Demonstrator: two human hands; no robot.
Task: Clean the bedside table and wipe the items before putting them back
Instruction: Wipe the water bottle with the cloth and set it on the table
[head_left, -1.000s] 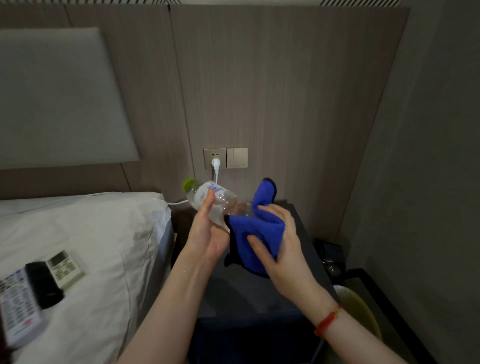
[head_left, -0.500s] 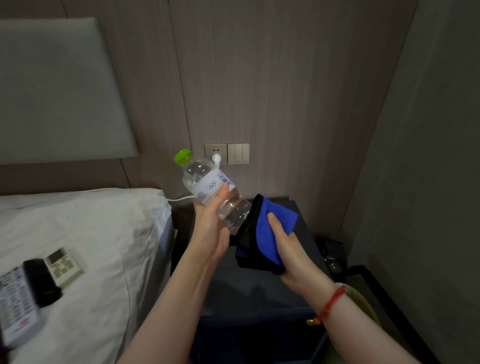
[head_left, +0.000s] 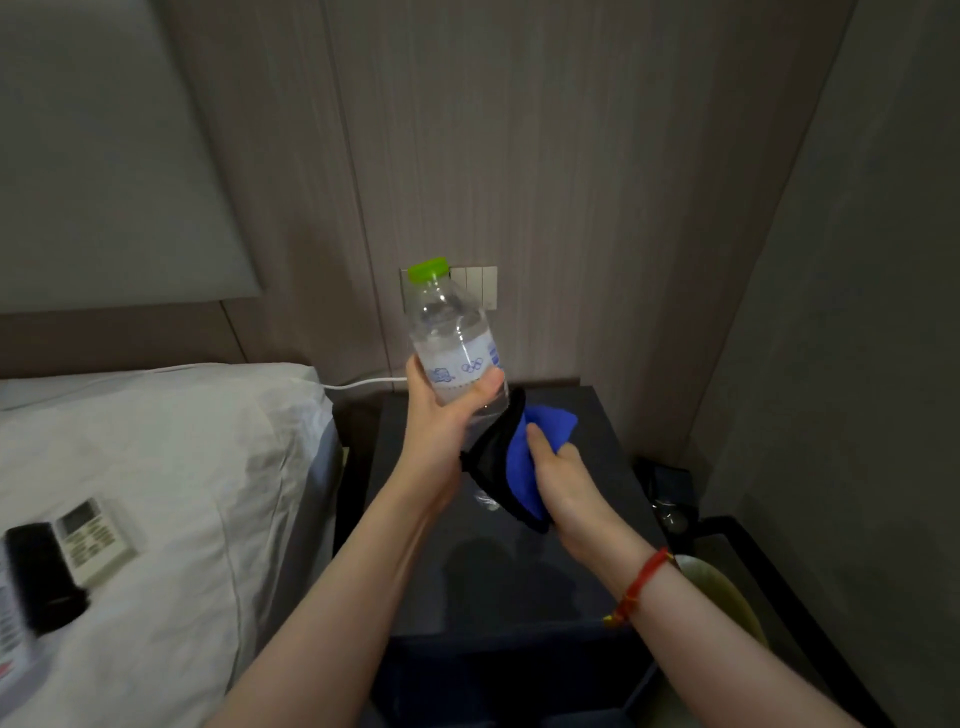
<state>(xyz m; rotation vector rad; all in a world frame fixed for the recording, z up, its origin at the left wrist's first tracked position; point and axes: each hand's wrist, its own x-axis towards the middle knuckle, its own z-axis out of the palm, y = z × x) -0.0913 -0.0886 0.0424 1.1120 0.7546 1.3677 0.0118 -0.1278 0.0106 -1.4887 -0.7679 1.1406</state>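
Observation:
My left hand (head_left: 441, 431) grips a clear plastic water bottle (head_left: 449, 332) with a green cap, held nearly upright above the dark bedside table (head_left: 519, 571). My right hand (head_left: 561, 478) holds a blue cloth with a black edge (head_left: 524, 457) cupped round the bottle's lower end, which the cloth hides. Both hands hover over the back half of the tabletop.
A bed with a white pillow (head_left: 156, 467) lies to the left, with a white remote (head_left: 96, 538) and a black object (head_left: 44, 577) on it. A wall socket with switches (head_left: 475, 286) and a white cable (head_left: 358, 384) are behind. A yellowish bin (head_left: 722, 592) stands at the right.
The bottle went from lying tilted left to nearly upright and rose. The cloth moved from its side to its bottom end.

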